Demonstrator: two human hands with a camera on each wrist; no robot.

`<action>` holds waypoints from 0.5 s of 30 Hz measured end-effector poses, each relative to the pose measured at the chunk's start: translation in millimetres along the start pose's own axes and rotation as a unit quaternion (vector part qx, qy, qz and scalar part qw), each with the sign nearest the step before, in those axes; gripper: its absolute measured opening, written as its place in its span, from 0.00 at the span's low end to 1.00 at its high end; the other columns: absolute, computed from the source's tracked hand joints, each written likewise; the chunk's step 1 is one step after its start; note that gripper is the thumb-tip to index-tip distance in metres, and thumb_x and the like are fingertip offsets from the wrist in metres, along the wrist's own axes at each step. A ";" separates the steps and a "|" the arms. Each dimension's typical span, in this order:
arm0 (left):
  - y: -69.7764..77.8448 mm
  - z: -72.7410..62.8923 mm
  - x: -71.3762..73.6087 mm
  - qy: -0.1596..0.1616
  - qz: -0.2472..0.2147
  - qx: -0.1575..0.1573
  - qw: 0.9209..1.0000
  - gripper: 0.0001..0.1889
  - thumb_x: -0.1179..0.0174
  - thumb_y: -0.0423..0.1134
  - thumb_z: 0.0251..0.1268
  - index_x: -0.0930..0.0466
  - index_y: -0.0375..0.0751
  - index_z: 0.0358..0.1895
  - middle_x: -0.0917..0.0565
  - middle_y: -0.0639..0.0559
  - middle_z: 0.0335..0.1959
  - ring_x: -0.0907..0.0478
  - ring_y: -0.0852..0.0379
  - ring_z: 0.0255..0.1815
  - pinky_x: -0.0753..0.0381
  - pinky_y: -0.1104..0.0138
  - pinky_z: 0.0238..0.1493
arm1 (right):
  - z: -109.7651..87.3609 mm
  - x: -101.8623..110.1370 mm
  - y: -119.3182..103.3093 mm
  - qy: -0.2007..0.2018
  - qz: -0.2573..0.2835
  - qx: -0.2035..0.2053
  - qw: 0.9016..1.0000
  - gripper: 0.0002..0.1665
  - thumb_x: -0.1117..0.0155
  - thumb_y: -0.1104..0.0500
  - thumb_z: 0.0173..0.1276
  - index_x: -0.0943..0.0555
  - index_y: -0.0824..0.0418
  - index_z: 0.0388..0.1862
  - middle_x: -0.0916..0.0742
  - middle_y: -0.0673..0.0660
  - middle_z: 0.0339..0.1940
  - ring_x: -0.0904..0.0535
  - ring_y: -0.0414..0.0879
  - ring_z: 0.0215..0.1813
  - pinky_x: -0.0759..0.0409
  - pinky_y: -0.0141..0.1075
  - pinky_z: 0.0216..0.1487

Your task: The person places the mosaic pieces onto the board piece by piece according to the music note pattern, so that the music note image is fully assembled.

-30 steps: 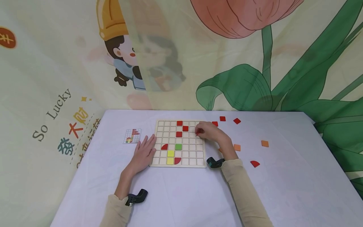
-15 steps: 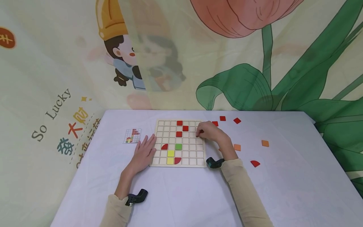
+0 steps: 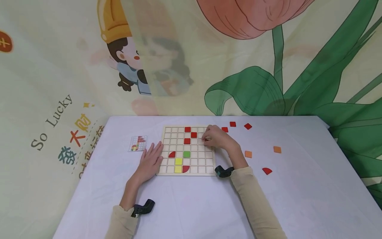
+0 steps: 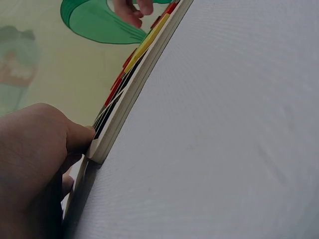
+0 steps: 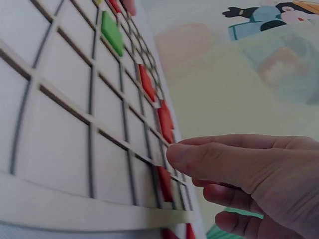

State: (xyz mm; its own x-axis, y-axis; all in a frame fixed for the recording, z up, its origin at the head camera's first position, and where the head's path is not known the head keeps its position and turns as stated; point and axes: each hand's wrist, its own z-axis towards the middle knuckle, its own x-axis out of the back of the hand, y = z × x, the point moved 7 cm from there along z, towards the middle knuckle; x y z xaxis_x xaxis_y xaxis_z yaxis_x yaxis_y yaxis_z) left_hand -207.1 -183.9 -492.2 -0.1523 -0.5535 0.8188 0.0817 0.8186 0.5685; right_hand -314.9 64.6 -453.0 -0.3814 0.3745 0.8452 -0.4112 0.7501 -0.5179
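A wooden grid board (image 3: 201,175) lies on the table, with red, yellow and green tiles in its cells. My left hand (image 3: 150,161) lies flat beside it, straight fingers along its left edge; the left wrist view has the thumb (image 4: 79,137) against the board's edge. My right hand (image 3: 219,136) is over the upper right of the board, thumb and fingers close together. Just by the fingertips, a red tile (image 5: 164,183) sits in a cell near the right edge, partly covered by the hand in the head view. Nothing shows between the right thumb and fingers.
A small printed pattern card (image 3: 138,143) lies left of the board. Right of it are scattered loose pieces: several red squares (image 3: 248,126), orange squares (image 3: 277,149) and a red quarter-circle (image 3: 267,171). A printed cloth hangs behind the table.
My right hand has shifted slightly left over the board, and the red tile shows again under its fingers. The left hand stays in place. The head view has turned a little.
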 end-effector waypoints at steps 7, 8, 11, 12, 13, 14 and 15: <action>0.8 1.9 -1.4 0.003 0.000 0.003 1.000 0.30 0.56 0.44 0.76 0.50 0.43 0.77 0.50 0.48 0.80 0.63 0.41 0.82 0.69 0.42 0.77 | -29.5 54.6 46.2 0.096 0.016 -0.086 0.992 0.25 0.34 0.57 0.65 0.21 0.62 0.60 0.23 0.65 0.61 0.31 0.60 0.64 0.22 0.53 0.59; 0.9 2.1 -1.6 0.002 -0.001 0.004 1.000 0.30 0.56 0.44 0.76 0.50 0.43 0.77 0.50 0.48 0.80 0.63 0.41 0.82 0.69 0.42 0.77 | -34.9 61.3 54.5 0.106 0.014 -0.099 0.989 0.26 0.34 0.58 0.65 0.23 0.64 0.62 0.24 0.67 0.62 0.31 0.61 0.64 0.23 0.55 0.60; 1.1 2.6 -2.0 0.001 0.000 0.005 1.000 0.31 0.56 0.43 0.76 0.50 0.43 0.77 0.50 0.48 0.80 0.63 0.41 0.82 0.69 0.42 0.77 | -46.7 73.7 75.1 0.118 0.013 -0.132 0.984 0.28 0.36 0.59 0.66 0.25 0.65 0.64 0.25 0.68 0.62 0.30 0.62 0.63 0.23 0.56 0.60; 1.0 3.0 -2.0 0.002 0.001 0.005 1.000 0.31 0.56 0.43 0.76 0.50 0.43 0.77 0.50 0.47 0.80 0.63 0.41 0.82 0.69 0.41 0.77 | -48.3 75.2 79.6 0.117 0.018 -0.138 0.983 0.28 0.36 0.59 0.67 0.26 0.65 0.64 0.25 0.68 0.62 0.29 0.63 0.63 0.23 0.56 0.60; 1.2 3.3 -1.9 0.003 0.001 0.004 1.000 0.31 0.56 0.43 0.76 0.50 0.43 0.77 0.50 0.47 0.80 0.62 0.41 0.82 0.69 0.41 0.77 | -48.8 75.6 82.8 0.114 0.023 -0.140 0.983 0.27 0.37 0.59 0.68 0.26 0.65 0.65 0.25 0.68 0.62 0.29 0.63 0.63 0.23 0.55 0.59; 1.5 3.7 -1.9 0.003 0.002 0.003 1.000 0.31 0.56 0.43 0.76 0.50 0.43 0.77 0.50 0.47 0.80 0.62 0.41 0.82 0.69 0.41 0.77 | -48.4 75.2 85.1 0.111 0.028 -0.140 0.984 0.27 0.37 0.59 0.68 0.27 0.65 0.65 0.24 0.68 0.61 0.29 0.63 0.62 0.22 0.54 0.59; 1.8 4.2 -2.0 0.004 0.004 0.003 1.000 0.31 0.56 0.43 0.76 0.50 0.43 0.77 0.50 0.47 0.80 0.62 0.41 0.82 0.69 0.41 0.77 | -47.3 74.3 85.9 0.109 0.033 -0.137 0.984 0.27 0.38 0.59 0.68 0.27 0.65 0.65 0.24 0.68 0.61 0.28 0.63 0.62 0.22 0.54 0.58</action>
State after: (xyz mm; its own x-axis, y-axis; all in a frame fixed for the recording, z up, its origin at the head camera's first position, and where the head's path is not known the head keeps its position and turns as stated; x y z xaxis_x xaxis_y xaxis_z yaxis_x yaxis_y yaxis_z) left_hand -210.7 -180.8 -493.1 -0.1445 -0.5488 0.8234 0.0770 0.8234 0.5623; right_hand -339.4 182.7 -428.4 -0.2013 0.5121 0.8350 -0.1420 0.8282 -0.5422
